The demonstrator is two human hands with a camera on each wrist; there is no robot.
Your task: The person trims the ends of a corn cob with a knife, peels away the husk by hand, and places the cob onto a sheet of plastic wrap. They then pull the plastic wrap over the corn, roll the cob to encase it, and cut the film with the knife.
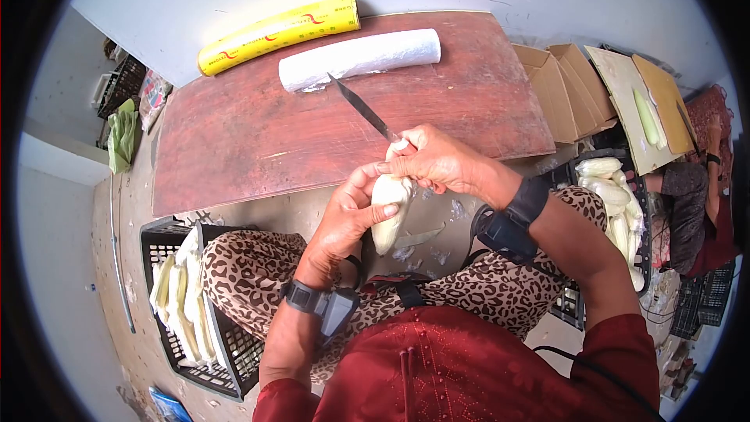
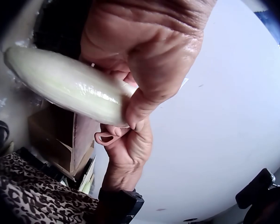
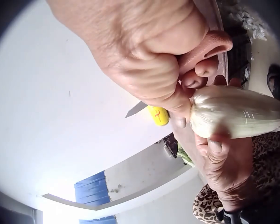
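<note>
My left hand (image 1: 347, 215) grips a pale, husk-covered ear of corn (image 1: 390, 219), fingers on one side and thumb across it. Its surface shines like clear film in the left wrist view, where the ear (image 2: 65, 86) tapers away from the hand. My right hand (image 1: 445, 158) holds a knife (image 1: 364, 112), its blade pointing away over the table. The pinkish handle (image 3: 210, 49) with a hole in its end shows in the right wrist view. Right fingertips are at the ear's blunt end, close against the left fingers.
A red wooden table (image 1: 234, 133) bears a white film roll (image 1: 367, 59) and a yellow printed roll (image 1: 277, 33). Black crates of pale ears stand left (image 1: 223, 344) and right (image 1: 642, 250). Cardboard boxes (image 1: 566, 94) and another person's arm (image 1: 712, 180) are at right.
</note>
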